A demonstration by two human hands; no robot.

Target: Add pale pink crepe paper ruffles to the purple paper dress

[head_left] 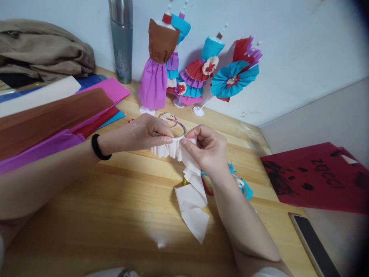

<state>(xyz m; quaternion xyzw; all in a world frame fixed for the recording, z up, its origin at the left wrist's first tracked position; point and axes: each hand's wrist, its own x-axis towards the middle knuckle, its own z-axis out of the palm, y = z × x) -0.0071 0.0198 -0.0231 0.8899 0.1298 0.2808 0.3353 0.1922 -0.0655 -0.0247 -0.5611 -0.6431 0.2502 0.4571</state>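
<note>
A long white crepe paper strip (191,192) is stretched between my hands, its upper edge gathered into small ruffles. My left hand (144,132), with a black band at the wrist, pinches the pleated end between thumb and fingers. Thumb and forefinger of my right hand (209,150) are closed on the strip a short way to the right. The loose tail hangs down and lies folded on the table. Just behind the fingertips shows a thin round ring (183,127); whether my left hand also touches it I cannot tell.
Crepe paper sheets (57,119) lie at left, near a brown cloth (46,48) and a bottle (122,50). Several small stands with paper dresses (152,82) line the wall. Blue scraps (246,189) lie beyond my right forearm; a red bag (317,179) and phone (314,244) are at right.
</note>
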